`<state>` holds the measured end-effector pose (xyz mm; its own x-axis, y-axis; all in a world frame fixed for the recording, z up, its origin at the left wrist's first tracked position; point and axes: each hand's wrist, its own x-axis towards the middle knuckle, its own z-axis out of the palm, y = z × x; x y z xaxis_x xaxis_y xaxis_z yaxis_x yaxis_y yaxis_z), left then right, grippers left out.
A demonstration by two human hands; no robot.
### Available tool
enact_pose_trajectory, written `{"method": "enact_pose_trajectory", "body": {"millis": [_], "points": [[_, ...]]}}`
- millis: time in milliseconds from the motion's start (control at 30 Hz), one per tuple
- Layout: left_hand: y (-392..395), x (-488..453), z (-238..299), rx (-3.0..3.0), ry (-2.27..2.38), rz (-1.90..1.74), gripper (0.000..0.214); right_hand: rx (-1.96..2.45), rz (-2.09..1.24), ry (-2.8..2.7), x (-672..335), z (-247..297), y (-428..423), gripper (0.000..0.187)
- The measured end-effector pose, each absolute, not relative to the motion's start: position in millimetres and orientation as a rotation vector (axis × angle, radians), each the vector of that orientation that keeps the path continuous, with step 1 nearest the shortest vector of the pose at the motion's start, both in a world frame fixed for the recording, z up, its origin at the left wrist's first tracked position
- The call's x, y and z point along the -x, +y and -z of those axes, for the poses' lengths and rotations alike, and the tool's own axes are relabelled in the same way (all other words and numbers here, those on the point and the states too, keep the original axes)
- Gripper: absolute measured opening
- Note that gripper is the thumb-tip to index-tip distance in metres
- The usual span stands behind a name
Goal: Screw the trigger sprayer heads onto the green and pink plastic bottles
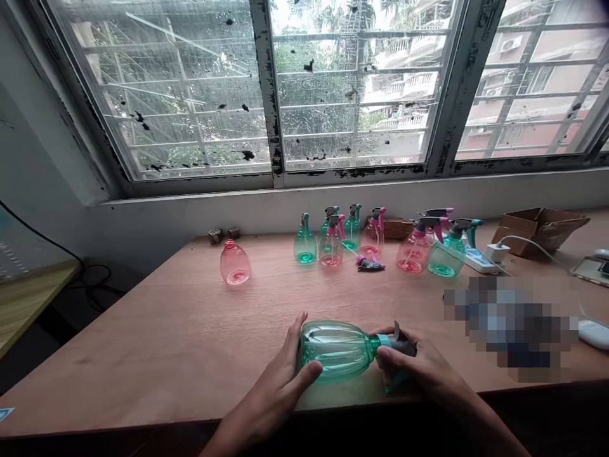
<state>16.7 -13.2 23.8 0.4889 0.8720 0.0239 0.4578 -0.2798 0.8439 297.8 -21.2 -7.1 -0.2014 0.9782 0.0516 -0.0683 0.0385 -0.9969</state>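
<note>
A clear green spray bottle (339, 351) lies on its side between my hands, near the table's front edge. My left hand (292, 365) cups its base, thumb over the near side. At the neck, my right hand (413, 362) grips the teal collar and black spray head (402, 341); part of the teal trigger shows below the fingers. Farther back stands a pink bottle (235, 263) with no spray head on it. A loose spray head (370, 264) in black and pink lies on the table in front of the standing bottles.
Several green and pink spray bottles (330, 247) stand along the back, with more at the right (413, 251). Behind them are an open cardboard box (535, 231), a power strip (480, 260) and a white charger (495, 252). A blurred patch covers the right side of the table.
</note>
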Motion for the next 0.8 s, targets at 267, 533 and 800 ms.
{"method": "enact_pose_trajectory", "body": {"millis": [267,533,800], "points": [[-14.3,-19.5,-18.0,-2.087,1.142,-0.579,0.111,1.018,-1.381,-1.278,-297.8,8.6,-17.5,0.041],[-12.6,-12.7,-16.9,-1.936,1.079,-0.622,0.085,1.021,-1.391,-1.293,-297.9,4.6,-21.1,0.04],[-15.1,-19.3,-24.2,-1.987,1.139,-0.571,0.1,1.029,-1.388,-1.284,-297.6,5.8,-19.2,0.043]]}}
